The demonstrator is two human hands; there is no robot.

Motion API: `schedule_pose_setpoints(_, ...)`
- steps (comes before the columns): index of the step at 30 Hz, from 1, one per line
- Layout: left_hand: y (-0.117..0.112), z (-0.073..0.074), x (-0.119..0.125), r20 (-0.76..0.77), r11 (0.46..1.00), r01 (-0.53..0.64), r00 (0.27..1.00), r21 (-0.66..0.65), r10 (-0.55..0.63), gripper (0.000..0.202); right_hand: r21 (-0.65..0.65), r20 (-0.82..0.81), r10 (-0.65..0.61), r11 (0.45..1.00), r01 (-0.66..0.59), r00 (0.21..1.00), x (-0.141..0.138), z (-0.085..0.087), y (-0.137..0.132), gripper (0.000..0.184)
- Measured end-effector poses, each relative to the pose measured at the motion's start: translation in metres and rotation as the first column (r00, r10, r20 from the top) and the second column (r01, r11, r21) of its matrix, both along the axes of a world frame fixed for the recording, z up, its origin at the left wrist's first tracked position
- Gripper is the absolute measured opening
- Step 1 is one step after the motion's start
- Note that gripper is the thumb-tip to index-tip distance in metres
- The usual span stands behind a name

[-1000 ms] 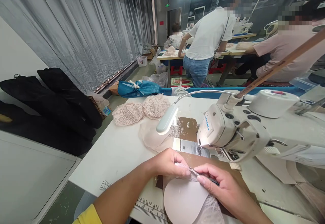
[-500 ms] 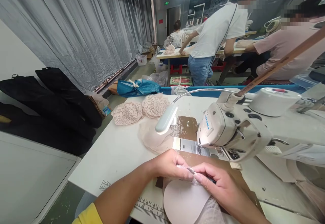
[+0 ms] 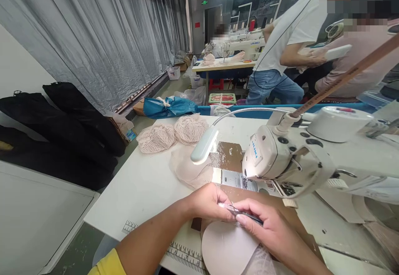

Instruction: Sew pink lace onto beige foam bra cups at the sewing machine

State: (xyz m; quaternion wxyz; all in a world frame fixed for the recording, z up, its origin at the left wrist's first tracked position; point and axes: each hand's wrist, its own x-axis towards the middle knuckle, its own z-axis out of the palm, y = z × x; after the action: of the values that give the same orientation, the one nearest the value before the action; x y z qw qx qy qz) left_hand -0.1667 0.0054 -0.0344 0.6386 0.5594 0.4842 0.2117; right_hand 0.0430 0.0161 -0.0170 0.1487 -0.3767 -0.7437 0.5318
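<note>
My left hand (image 3: 213, 203) pinches the edge of a pale pink bra cup (image 3: 229, 248) with lace (image 3: 263, 260), thumb against fingers. Beside it, touching fingertips, my right hand (image 3: 263, 221) is closed on slim dark thread snips (image 3: 251, 216), their metal tip at the pinched edge. The blades are partly covered by my fingers. The smooth rounded cup hangs below both hands, over the table's front edge, with lace to its right. Just beyond my hands is the needle area of a white sewing machine (image 3: 260, 154).
Two lace-covered cups (image 3: 157, 137) and a sheer cup piece (image 3: 188, 167) lie on the white table (image 3: 134, 187). A lamp (image 3: 204, 146) on a bent neck hangs over it. Printed ruler marks (image 3: 187, 256) run along the front. Co-workers (image 3: 289, 38) are behind the machine.
The snips now show more, lying flatter across my fingertips at the cup's edge. My hands stay nearly in place. The standing co-worker in white has moved right and holds a pale flat object.
</note>
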Motion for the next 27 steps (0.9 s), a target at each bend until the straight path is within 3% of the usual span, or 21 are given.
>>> schedule_pose_setpoints(9, 0.0, 0.002, 0.002, -0.006, 0.999, 0.01, 1.0, 0.034, -0.01, 0.038, -0.01, -0.04, -0.092, 0.996, 0.092, 0.995, -0.004, -0.003, 0.001, 0.028)
schedule_pose_setpoints(15, 0.0, 0.004, 0.002, 0.028, 0.999, 0.0, 1.0, 0.033, -0.001, 0.034, -0.294, -0.15, -0.314, 0.919, 0.261, 0.937, 0.0, -0.022, 0.002, 0.05)
schedule_pose_setpoints(18, 0.002, 0.001, 0.001, 0.092, 0.999, 0.015, 0.996, 0.036, -0.018, 0.032, -0.289, -0.126, -0.226, 0.94, 0.182, 0.966, -0.001, -0.02, 0.003, 0.053)
schedule_pose_setpoints(20, 0.002, 0.002, -0.002, 0.104, 0.998, 0.036, 0.994, 0.054, -0.041, 0.031, -0.222, -0.066, -0.146, 0.967, 0.128, 0.987, -0.003, -0.015, 0.003, 0.036)
schedule_pose_setpoints(22, 0.001, 0.007, -0.007, 0.069, 0.99, -0.009, 0.998, 0.142, -0.001, 0.031, -0.187, -0.013, -0.135, 0.974, 0.13, 0.991, -0.004, -0.01, 0.003, 0.026)
schedule_pose_setpoints(25, -0.006, 0.023, -0.019, -0.066, 0.941, -0.152, 0.981, 0.302, 0.18, 0.032, -0.255, -0.014, -0.186, 0.951, 0.176, 0.982, -0.004, -0.003, 0.0, 0.03)
schedule_pose_setpoints(27, -0.012, 0.035, -0.029, -0.215, 0.956, -0.126, 0.959, 0.266, 0.186, 0.03, -0.309, -0.072, -0.203, 0.936, 0.172, 0.977, -0.003, -0.001, -0.002, 0.03)
